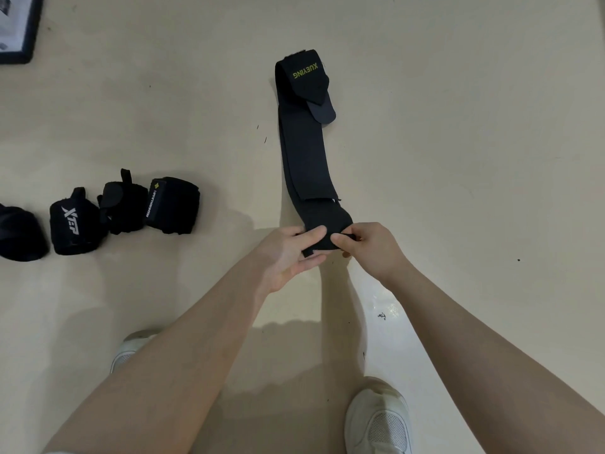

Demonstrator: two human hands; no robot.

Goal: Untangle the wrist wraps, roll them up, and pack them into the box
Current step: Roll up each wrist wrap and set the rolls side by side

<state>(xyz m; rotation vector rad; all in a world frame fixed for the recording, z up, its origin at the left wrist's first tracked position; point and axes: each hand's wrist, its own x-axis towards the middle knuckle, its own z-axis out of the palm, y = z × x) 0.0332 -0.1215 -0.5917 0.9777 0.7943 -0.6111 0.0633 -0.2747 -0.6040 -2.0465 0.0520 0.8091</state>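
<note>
While the head view is looking straight down at a pale floor point(458, 142), a long black wrist wrap point(304, 152) is lying stretched out away from the person, its far end folded over and showing yellow "XUEYING" lettering. Both hands are meeting at its near end. The left hand point(288, 257) is gripping the rolled near end, thumb lying across the top and fingers underneath; the right hand point(370, 247) is pinching the same end from the other side. The hands are hiding how much is rolled.

To the left, four rolled wraps point(124, 211) are sitting in a row, touching or nearly so: one marked "XTEP", one with a loop sticking up, one with a small label too fine to read reliably, and a fourth cut off by the left edge. A dark-framed object point(19, 31) is being cropped by the top left corner; whether it is the box cannot be told. White shoes point(379, 421) are showing at the bottom.
</note>
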